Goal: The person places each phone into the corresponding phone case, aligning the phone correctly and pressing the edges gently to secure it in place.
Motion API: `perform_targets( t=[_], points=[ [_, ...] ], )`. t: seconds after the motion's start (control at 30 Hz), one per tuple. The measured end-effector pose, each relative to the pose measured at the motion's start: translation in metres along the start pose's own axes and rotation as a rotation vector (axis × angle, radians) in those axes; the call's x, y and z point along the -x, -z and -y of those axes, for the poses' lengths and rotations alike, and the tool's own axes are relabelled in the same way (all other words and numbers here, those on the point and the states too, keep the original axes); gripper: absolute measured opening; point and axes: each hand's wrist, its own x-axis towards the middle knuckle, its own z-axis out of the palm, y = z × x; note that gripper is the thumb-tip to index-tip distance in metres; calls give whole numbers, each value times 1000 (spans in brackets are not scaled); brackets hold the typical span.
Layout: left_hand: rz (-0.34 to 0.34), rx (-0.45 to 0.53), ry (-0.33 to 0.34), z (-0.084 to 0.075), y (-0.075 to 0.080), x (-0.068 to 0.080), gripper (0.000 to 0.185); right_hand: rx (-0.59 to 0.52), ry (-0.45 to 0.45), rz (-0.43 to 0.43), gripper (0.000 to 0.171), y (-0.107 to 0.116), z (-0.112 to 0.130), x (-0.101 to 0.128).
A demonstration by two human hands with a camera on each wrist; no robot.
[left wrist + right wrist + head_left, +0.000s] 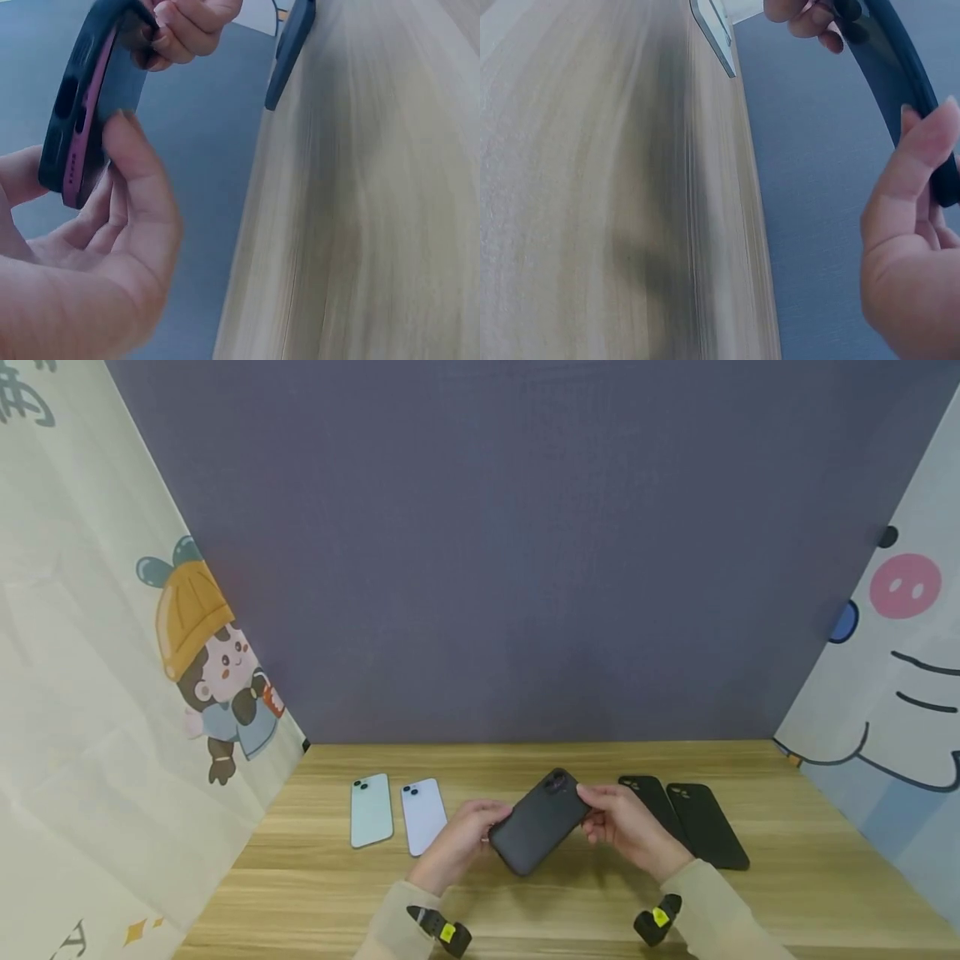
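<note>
Two hands hold a dark-cased phone above the middle of a wooden desk, its camera end tilted away from the person. The left hand curls its fingers and thumb round the near end; the right hand pinches the far edge beside the camera. The left wrist view shows a pink phone edge seated inside the black case. On the desk to the left lie a pale green phone and a pale blue phone, side by side, backs up. To the right lie two black cases, close together, partly behind the right hand
</note>
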Motion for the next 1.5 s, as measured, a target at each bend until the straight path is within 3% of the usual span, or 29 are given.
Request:
perform_targets(
  t=[0.17, 0.37, 0.7, 1.33, 1.5],
  points=[
    [-32, 51, 0, 0, -1, -1, 33, -36, 11, -68, 23, 0, 0, 1],
    [-9, 103, -17, 1, -2, 0, 30, -78, 26, -173, 25, -1, -1, 1],
    [-14, 107, -31, 0, -8, 2, 22, -172, 29, -297, 24, -3, -6, -1],
    [-161, 21, -73, -2, -2, 3, 24, -130, 26, -60, 17, 1, -5, 4],
    [-185, -14, -87, -3, -2, 4, 24, -108, 18, -38, 17, 1, -4, 3]
  ],
)
